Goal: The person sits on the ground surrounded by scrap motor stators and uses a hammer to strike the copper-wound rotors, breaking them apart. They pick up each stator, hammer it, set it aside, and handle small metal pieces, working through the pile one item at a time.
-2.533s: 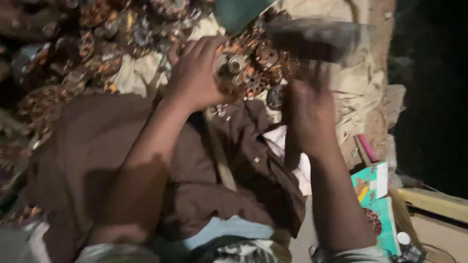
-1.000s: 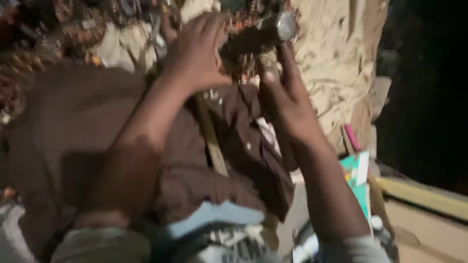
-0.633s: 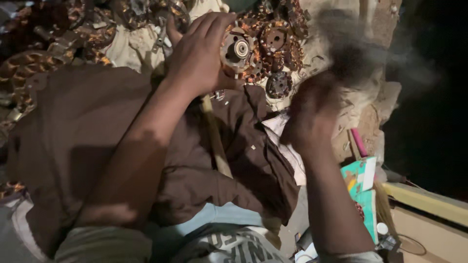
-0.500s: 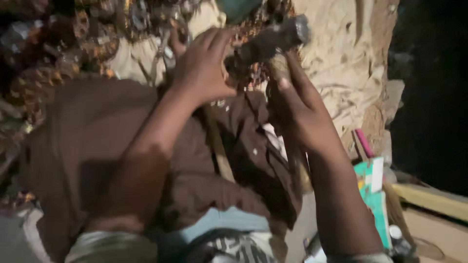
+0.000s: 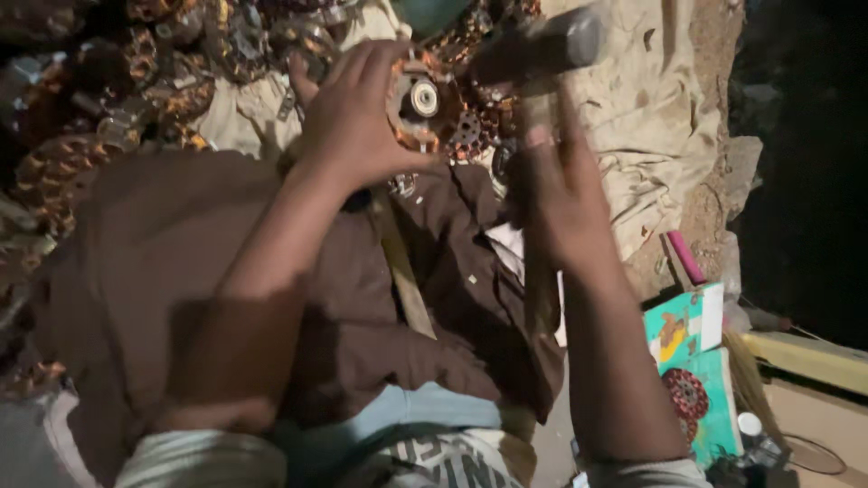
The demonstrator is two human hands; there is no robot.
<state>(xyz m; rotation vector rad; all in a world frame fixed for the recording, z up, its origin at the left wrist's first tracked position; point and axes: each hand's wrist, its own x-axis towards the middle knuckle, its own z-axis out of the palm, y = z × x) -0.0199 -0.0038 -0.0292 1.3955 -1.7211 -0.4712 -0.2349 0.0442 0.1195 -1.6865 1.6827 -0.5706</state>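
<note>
The left hand (image 5: 357, 117) has its grip closed around 1 round copper-wound motor part (image 5: 418, 99), fingers over the far edge and thumb along the near side, so that its pale metal hub faces up. The part sits at the near edge of a heap of similar coils, just above the person's lap.

The right hand (image 5: 561, 194) has its grip wrapped on the wooden handle of 1 hammer (image 5: 542, 50). The dark metal head is blurred and hangs just to the right of the held part, slightly above it; whether it touches the part cannot be told. The handle runs down through the fist toward the lap.

Under both forearms lies a brown cloth (image 5: 181, 271), spread across the lap, with a button-up fold near the right wrist. A pale wooden stick (image 5: 402, 271) lies on it, running from below the left hand toward the body.

Beyond the hands is the pile of copper coils and metal scrap (image 5: 117, 81), too many and too dim to count. To the right, a beige sheet (image 5: 651, 117) covers the ground. Farther right sit 2 teal cartons (image 5: 692, 361) with coloured pictures, and 1 pink stick-like object (image 5: 685, 258) lies just above them.
</note>
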